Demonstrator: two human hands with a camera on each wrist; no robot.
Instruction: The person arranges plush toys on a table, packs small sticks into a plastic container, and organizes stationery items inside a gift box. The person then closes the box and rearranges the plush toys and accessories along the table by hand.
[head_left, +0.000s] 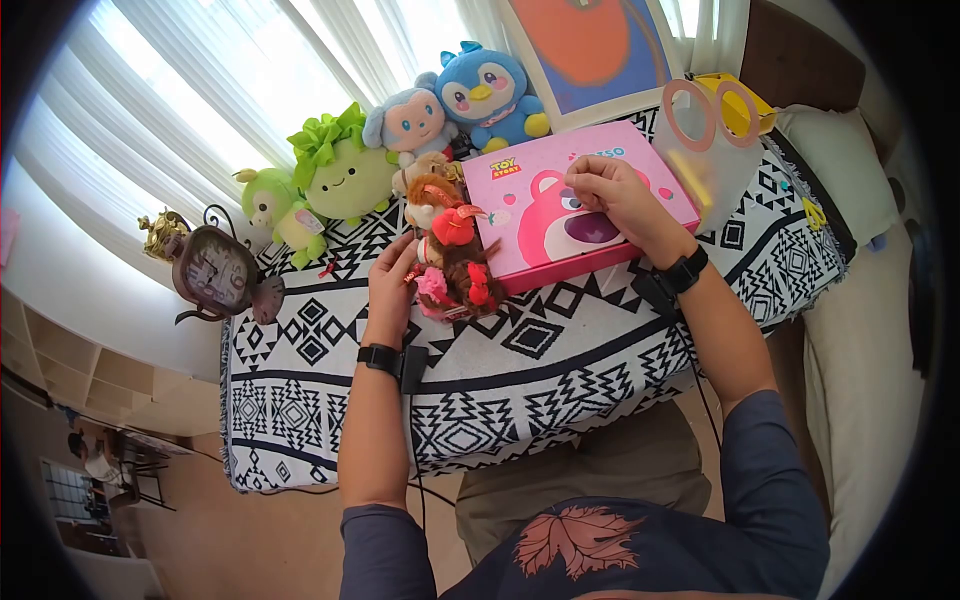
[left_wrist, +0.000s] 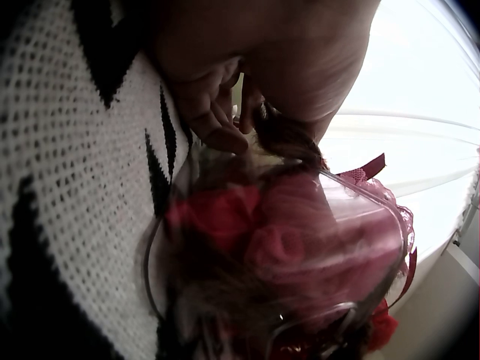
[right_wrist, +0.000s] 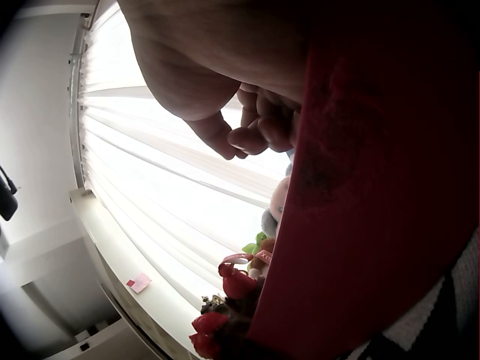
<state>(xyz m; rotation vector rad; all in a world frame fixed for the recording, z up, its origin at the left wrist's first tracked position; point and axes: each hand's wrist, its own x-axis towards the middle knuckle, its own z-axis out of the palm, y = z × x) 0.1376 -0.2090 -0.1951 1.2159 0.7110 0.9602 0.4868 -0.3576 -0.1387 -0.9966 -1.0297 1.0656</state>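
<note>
My left hand (head_left: pixel 392 275) is at the left side of a clear plastic box (left_wrist: pixel 405 217) filled with furry brown pieces trimmed with red bows (head_left: pixel 455 226) and a pink ruffled flower (head_left: pixel 433 285). In the left wrist view its bent fingers (left_wrist: pixel 217 135) reach to the box's far end, beside a tuft of brown hair (left_wrist: pixel 281 139); I cannot tell if they grip anything. My right hand (head_left: pixel 610 200) hovers over a pink Toy Story box (head_left: pixel 520 225) with a bear's face on it. Its fingers are curled in toward the thumb, and nothing shows between them.
Several plush toys, among them a blue penguin (head_left: pixel 490 95) and a leafy green one (head_left: pixel 345 170), line the back. An ornate clock (head_left: pixel 215 268) stands left. A translucent bag with round pink handles (head_left: pixel 690 115) is right of the pink box. A patterned cloth (head_left: pixel 370 330) covers the table.
</note>
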